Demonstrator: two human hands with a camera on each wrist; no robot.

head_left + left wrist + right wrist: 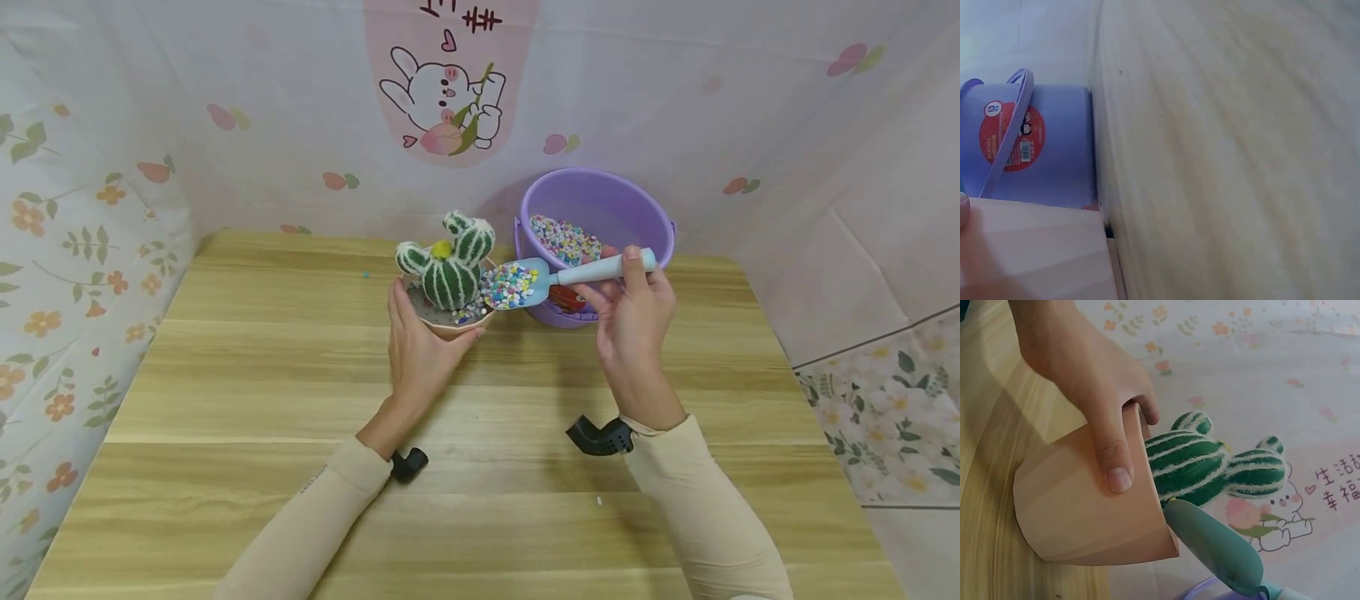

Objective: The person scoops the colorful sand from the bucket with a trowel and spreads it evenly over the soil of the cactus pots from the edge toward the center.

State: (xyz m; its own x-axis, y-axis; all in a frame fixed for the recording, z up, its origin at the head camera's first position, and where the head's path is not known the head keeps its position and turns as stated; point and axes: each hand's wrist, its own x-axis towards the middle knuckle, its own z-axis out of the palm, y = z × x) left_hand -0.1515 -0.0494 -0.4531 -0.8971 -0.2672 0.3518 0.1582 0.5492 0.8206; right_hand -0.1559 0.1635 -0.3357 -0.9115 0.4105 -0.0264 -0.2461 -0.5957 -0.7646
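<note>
A peach-coloured flower pot (452, 332) with a striped green cactus (450, 285) stands on the table, and my left hand (425, 350) grips it near the rim. In the right wrist view, the thumb lies along the outside of the pot (1085, 506). My right hand (636, 321) holds a small blue shovel (542, 292) by its pale handle. Colourful pebbles (508, 285) fill the shovel's blade, whose tip is at the pot's right rim. Some pebbles lie on the grey surface around the cactus. The left wrist view shows only a fingertip beside the pot wall (1035, 250).
A purple bucket (637, 208) holding more pebbles (562, 240) stands behind the right hand, close to the back cloth. Its handle (1013, 134) hangs down over a red label. One stray white pebble (599, 501) lies on the wooden table (262, 375).
</note>
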